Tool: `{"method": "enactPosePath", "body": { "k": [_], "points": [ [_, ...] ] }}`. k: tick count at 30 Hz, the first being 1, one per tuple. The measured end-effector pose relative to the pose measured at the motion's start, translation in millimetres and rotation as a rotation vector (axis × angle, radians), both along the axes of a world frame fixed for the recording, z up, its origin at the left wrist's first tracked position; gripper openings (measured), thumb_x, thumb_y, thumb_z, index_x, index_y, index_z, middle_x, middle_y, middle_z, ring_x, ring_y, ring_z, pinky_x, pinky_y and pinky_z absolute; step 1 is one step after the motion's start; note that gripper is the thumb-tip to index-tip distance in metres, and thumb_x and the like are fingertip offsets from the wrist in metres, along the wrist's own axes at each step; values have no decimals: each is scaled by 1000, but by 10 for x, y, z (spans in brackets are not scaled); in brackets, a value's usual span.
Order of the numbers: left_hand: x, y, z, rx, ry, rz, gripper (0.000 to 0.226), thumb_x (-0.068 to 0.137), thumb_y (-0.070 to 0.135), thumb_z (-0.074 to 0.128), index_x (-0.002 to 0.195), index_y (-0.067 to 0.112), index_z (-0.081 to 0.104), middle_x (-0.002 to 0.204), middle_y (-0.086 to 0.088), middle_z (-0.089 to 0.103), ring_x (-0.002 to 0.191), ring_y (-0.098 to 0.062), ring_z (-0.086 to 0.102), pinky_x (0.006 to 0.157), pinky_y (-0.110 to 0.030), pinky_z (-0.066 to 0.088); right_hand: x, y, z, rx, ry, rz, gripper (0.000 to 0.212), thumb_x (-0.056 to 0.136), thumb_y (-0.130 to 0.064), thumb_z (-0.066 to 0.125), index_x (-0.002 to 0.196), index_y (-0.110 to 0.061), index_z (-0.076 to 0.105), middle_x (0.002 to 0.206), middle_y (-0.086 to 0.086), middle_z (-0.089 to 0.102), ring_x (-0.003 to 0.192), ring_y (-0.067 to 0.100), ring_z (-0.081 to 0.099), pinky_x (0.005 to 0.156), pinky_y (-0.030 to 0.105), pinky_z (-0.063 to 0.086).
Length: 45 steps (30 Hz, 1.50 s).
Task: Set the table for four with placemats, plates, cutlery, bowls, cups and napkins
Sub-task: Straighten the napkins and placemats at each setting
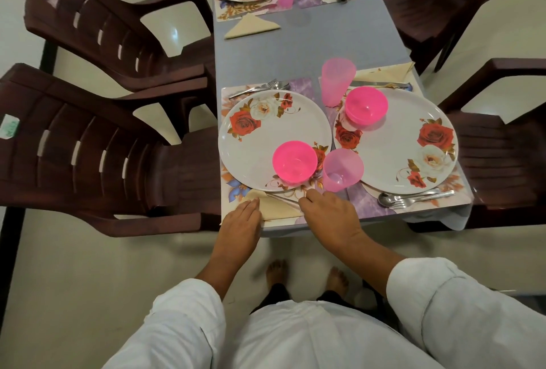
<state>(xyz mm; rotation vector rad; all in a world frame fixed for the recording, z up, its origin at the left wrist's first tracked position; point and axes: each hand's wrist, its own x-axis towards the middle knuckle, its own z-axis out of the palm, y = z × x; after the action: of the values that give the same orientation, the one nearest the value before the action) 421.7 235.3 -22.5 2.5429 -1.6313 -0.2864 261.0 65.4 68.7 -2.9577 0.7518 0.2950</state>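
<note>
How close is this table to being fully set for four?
Nearly done. The right plate has its bowl, cup, cutlery and napkin; the left plate likewise. In hand: the left hand presses the near napkin flat, the right hand at its edge by the knife. Left: the far places are partly cut off, so unconfirmed.
</note>
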Motion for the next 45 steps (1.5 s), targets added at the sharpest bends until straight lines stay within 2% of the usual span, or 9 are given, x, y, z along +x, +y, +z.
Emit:
{"method": "enactPosePath", "body": {
  "k": [4, 14, 17, 21, 25, 30, 34, 40, 45],
  "points": [
    [20, -2, 6, -27, -8, -14, 20, 93, 24, 69, 111, 15, 68, 139, -9, 62, 121, -24, 61, 93, -38, 56, -33, 3, 41, -29, -117, 28, 53, 38, -22, 104, 82, -15, 75, 76, 3, 69, 53, 22, 62, 39, 24, 43],
    [46, 20, -41, -90, -15, -18, 18, 93, 24, 68, 107, 13, 70, 131, -9, 66, 118, -26, 64, 88, -39, 57, -158, 30, 154, -52, -318, 83, 34, 59, -18, 97, 84, -17, 74, 79, 2, 68, 59, 23, 61, 40, 27, 46],
    [52, 29, -34, -121, 14, -22, 18, 94, 25, 67, 107, 13, 71, 131, -9, 66, 119, -25, 63, 94, -38, 54, -86, 95, 147, 35, -285, 19, 28, 68, -22, 92, 90, -20, 76, 83, -1, 70, 64, 20, 64, 44, 29, 52],
    [81, 50, -43, -153, 91, 59, 24, 97, 28, 64, 115, 12, 68, 133, -10, 65, 124, -25, 60, 105, -37, 47, 100, 111, 13, 279, -185, -200, 17, 99, -28, 61, 108, -29, 75, 101, -6, 71, 82, 16, 65, 69, 34, 60],
    [109, 108, -42, -138, 48, 35, 20, 97, 26, 63, 111, 14, 71, 131, -7, 66, 124, -23, 61, 101, -37, 49, 233, 51, -206, 456, -124, -390, 20, 100, -30, 61, 113, -28, 75, 99, -4, 74, 84, 15, 65, 75, 33, 59],
    [141, 200, -94, -108, 79, 15, 29, 98, 24, 64, 125, 14, 70, 138, -5, 63, 129, -22, 58, 105, -38, 48, 348, -68, -484, 555, -115, -492, 19, 100, -21, 62, 112, -22, 76, 105, 1, 74, 88, 17, 65, 82, 31, 56],
    [205, 203, -68, -109, 69, -27, 30, 94, 18, 68, 124, 13, 70, 136, -7, 65, 125, -24, 60, 102, -39, 51, 380, -55, -606, 467, -152, -458, 17, 95, -14, 68, 110, -18, 73, 107, 2, 71, 88, 17, 63, 86, 32, 56],
    [264, 131, -26, -140, 100, -58, 19, 98, 23, 60, 112, 12, 69, 130, -8, 65, 117, -23, 60, 98, -36, 51, 340, -5, -755, 295, -205, -318, 37, 91, -18, 74, 127, -21, 64, 124, 2, 63, 105, 18, 60, 94, 36, 57],
    [329, 17, 52, -138, 42, -72, 34, 99, 27, 60, 130, 13, 65, 135, -5, 62, 124, -22, 57, 95, -38, 53, 335, 14, -754, 225, -200, -273, 40, 91, -13, 74, 129, -21, 63, 126, 3, 62, 110, 23, 58, 92, 38, 57]
  ]
}}
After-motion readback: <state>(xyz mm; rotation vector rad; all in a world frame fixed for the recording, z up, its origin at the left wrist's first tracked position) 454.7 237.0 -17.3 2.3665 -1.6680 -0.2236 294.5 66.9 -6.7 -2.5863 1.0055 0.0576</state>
